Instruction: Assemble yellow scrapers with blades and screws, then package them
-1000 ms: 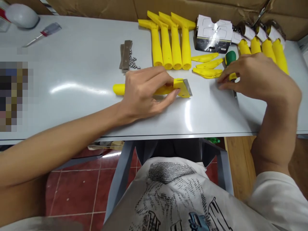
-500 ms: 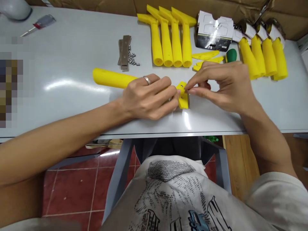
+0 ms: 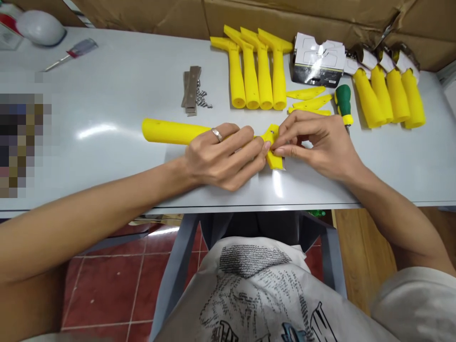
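Note:
My left hand (image 3: 228,156) is closed around a yellow plastic scraper (image 3: 171,132), lying sideways with its handle pointing left. The scraper's flat head (image 3: 274,162) shows beyond my left fingertips, with a small screw in its upper hole and a thin metal edge along its right side. At the middle of that head, the thumb and fingers of my right hand (image 3: 313,145) are pinched together. Whatever lies between those fingertips is hidden. Just behind my right hand lie several slim yellow cover pieces (image 3: 307,93) and a green-and-yellow screwdriver (image 3: 343,100).
Metal blades (image 3: 193,90) are stacked beside loose screws (image 3: 202,98). Several yellow scrapers (image 3: 264,78) stand in a row at the back, near a white-and-black box (image 3: 318,59). More yellow handles (image 3: 398,97) lie at the right. A clear-handled screwdriver (image 3: 81,48) is far left.
My right fingertips have moved down the scraper head, from near the upper hole to its middle. My left hand keeps its hold. The view has tilted up, showing more of the green screwdriver.

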`<state>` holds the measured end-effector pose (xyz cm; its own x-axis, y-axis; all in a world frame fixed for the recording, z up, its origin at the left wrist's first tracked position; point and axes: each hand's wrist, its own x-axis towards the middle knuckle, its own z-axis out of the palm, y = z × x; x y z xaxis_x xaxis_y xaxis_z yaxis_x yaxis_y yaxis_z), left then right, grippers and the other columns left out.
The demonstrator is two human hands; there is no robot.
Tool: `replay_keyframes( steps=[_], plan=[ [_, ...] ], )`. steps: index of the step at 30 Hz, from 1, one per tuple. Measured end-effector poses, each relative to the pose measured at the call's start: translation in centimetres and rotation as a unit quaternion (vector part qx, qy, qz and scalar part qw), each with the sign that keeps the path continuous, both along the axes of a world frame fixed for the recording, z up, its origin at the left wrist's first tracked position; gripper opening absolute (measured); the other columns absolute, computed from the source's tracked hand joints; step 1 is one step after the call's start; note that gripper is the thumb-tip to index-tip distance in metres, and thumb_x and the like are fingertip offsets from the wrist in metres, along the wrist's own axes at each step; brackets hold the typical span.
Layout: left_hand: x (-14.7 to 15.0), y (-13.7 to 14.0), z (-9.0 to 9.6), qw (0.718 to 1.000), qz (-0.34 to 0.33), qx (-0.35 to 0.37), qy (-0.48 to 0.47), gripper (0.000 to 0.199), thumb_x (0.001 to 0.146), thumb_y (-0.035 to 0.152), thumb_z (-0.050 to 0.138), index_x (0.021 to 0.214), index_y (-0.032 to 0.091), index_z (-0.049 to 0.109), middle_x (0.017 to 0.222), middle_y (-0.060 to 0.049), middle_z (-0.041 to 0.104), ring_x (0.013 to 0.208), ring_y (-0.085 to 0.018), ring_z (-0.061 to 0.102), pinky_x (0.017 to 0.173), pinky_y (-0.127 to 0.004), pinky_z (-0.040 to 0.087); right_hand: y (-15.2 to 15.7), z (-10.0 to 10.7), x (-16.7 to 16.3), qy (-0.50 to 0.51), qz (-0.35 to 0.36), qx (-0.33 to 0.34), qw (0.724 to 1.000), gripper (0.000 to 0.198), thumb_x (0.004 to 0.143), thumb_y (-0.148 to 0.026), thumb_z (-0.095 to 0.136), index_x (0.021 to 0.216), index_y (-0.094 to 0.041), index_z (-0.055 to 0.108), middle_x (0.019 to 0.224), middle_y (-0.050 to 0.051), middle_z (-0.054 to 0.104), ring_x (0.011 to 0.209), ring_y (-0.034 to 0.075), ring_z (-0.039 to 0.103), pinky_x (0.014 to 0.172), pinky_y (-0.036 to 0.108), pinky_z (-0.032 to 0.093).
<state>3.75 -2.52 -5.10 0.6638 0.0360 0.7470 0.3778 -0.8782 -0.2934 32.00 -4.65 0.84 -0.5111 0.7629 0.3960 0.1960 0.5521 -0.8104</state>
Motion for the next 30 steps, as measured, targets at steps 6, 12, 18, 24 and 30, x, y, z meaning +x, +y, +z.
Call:
replay_keyframes(
  steps=[6,12,18,24,30],
  plan=[
    [0.4,0.5,0.8,0.989,-0.033,-0.141,0.007,0.014,0.115,0.025,0.072,0.106,0.027,0.083,0.097,-0.003,0.083,0.091,-0.031,0.092,0.067,-0.042,0.075,-0.1,1.0,0.0,0.014,0.007,-0.090,0.996,0.024,0.087,-0.047,0.113,0.092,-0.029,0.098,0.095,0.003,0.084,0.077,0.015,0.063,0.060,0.034,0.039],
    [0.1,0.3,1.3,0.989,-0.065,-0.133,-0.021,0.011,0.112,0.025,0.076,0.114,0.031,0.086,0.098,-0.001,0.086,0.091,-0.031,0.093,0.065,-0.040,0.076,-0.8,1.3,-0.2,0.026,-0.028,-0.098,0.994,0.026,0.080,-0.040,0.116,0.096,-0.029,0.100,0.088,0.004,0.075,0.080,0.017,0.061,0.059,0.034,0.040],
    [0.0,1.0,2.1,0.975,0.012,-0.220,0.006,0.025,0.115,0.042,0.075,0.097,0.027,0.082,0.083,-0.002,0.079,0.084,-0.031,0.093,0.057,-0.038,0.070,-1.7,1.3,-0.5,0.023,-0.040,0.032,0.998,0.007,0.096,-0.030,0.104,0.095,-0.029,0.098,0.094,0.003,0.079,0.076,0.014,0.059,0.061,0.034,0.045],
    [1.6,-2.1,5.1,0.946,0.059,-0.296,-0.119,0.050,0.125,0.065,0.060,0.105,0.022,0.075,0.101,-0.007,0.083,0.101,-0.034,0.095,0.077,-0.051,0.079,-1.4,0.6,0.4,-0.042,0.014,0.287,0.957,0.015,0.110,-0.034,0.087,0.122,-0.030,0.093,0.112,0.010,0.079,0.098,0.023,0.072,0.083,0.040,0.062],
    [3.6,-6.9,6.1,0.942,0.046,-0.302,-0.140,0.044,0.126,0.066,0.062,0.127,0.025,0.077,0.120,-0.010,0.085,0.133,-0.038,0.088,0.093,-0.056,0.079,-1.1,-0.3,0.8,-0.117,-0.054,0.363,0.923,0.031,0.115,-0.047,0.080,0.143,-0.036,0.087,0.120,0.009,0.081,0.098,0.026,0.074,0.087,0.045,0.067]
  ],
)
